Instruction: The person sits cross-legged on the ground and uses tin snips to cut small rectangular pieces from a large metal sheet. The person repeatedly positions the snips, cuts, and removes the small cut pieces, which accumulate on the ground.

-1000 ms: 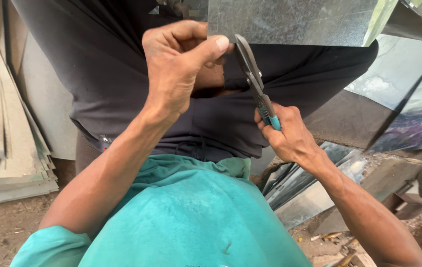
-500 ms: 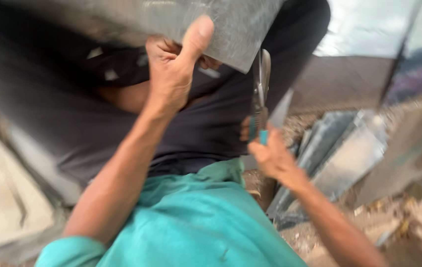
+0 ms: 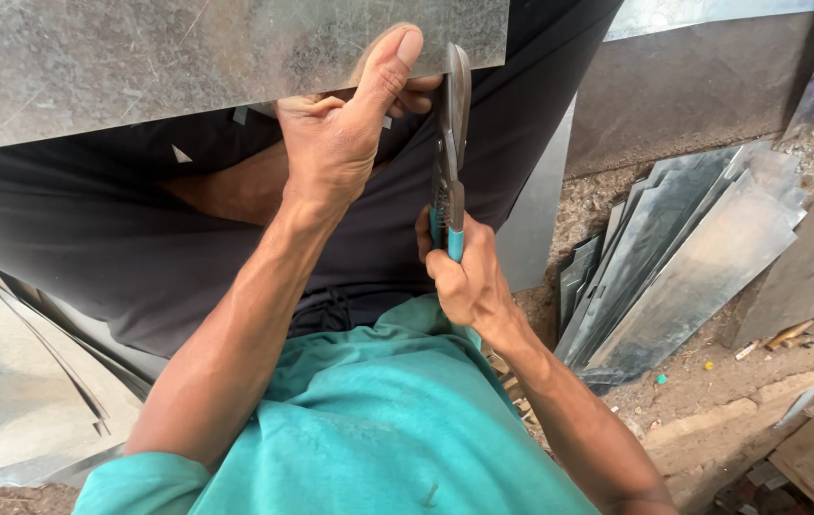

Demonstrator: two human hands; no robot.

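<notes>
Left hand (image 3: pixel 335 148) fingers pinch the galvanized sheet (image 3: pixel 187 57) edge, thumb flat on top; right hand (image 3: pixel 464 272) fingers wrapped tight around tin snips (image 3: pixel 450 143) handles.

Dirt ground (image 3: pixel 712 377) carries leaning metal sheets (image 3: pixel 684 257) and wood scraps (image 3: pixel 808 334).

Metal sheet (image 3: pixel 187 57) cut off by top edge, snips' (image 3: pixel 449 153) blade tips hidden behind it

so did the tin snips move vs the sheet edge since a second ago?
Yes. The tin snips were angled below the galvanized sheet; now they stand nearly upright, blades at its lower edge beside the left hand. Right hand grips the handles.
</notes>
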